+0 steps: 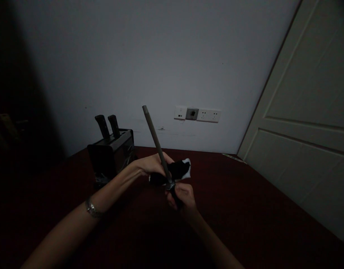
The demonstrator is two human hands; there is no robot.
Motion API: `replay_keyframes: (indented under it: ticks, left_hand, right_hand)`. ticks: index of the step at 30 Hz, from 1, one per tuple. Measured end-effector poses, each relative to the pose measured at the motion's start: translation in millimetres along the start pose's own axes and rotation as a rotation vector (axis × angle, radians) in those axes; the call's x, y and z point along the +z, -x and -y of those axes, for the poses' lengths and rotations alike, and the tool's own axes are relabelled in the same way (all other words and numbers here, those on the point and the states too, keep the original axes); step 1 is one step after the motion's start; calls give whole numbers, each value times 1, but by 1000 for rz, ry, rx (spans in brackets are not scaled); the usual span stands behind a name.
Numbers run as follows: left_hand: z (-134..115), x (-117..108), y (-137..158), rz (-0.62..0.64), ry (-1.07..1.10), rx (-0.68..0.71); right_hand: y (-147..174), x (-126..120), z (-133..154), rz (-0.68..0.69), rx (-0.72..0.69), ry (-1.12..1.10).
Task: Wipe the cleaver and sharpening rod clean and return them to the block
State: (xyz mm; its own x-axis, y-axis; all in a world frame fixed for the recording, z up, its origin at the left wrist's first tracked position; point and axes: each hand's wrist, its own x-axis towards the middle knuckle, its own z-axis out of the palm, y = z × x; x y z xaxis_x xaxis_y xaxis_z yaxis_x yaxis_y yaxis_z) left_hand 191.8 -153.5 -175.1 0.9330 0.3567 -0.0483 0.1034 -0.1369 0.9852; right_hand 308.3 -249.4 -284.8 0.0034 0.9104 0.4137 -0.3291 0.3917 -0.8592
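My right hand [186, 197] is closed round the black handle of a honing steel [154, 134]. The grey rod points up and away, leaning to the left, with its tip in front of the wall. My left hand [153, 164] is closed on a black and white cloth [181, 170], behind the lower end of the rod. The cloth sticks out on both sides of the rod, close to the guard. Whether it touches the metal I cannot tell, and some of the left fingers are hidden.
A dark knife block [123, 140] stands on the reddish-brown table [233, 194] to the left, with two black-handled knives [114, 126] in it. Wall sockets [208, 116] sit low on the pale wall behind. A light panelled door [306, 112] is at the right. The room is dim.
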Motion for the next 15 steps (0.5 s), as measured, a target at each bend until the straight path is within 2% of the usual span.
replay_keyframes:
  ticks: [5, 7, 10, 13, 15]
  left_hand:
    - [13, 3, -8, -311, 187, 87]
    - [19, -1, -9, -383, 280, 153]
    - [24, -9, -2, -341, 273, 175]
    - [22, -16, 13, -277, 167, 137]
    - [19, -19, 21, -290, 77, 152]
  right_hand:
    - [-4, -1, 8, -121, -95, 136]
    - [-5, -2, 13, -172, -153, 254]
    - [-8, -2, 17, -259, -200, 393]
    - [-10, -4, 14, -353, -218, 450]
    - [-12, -6, 10, -419, -222, 461]
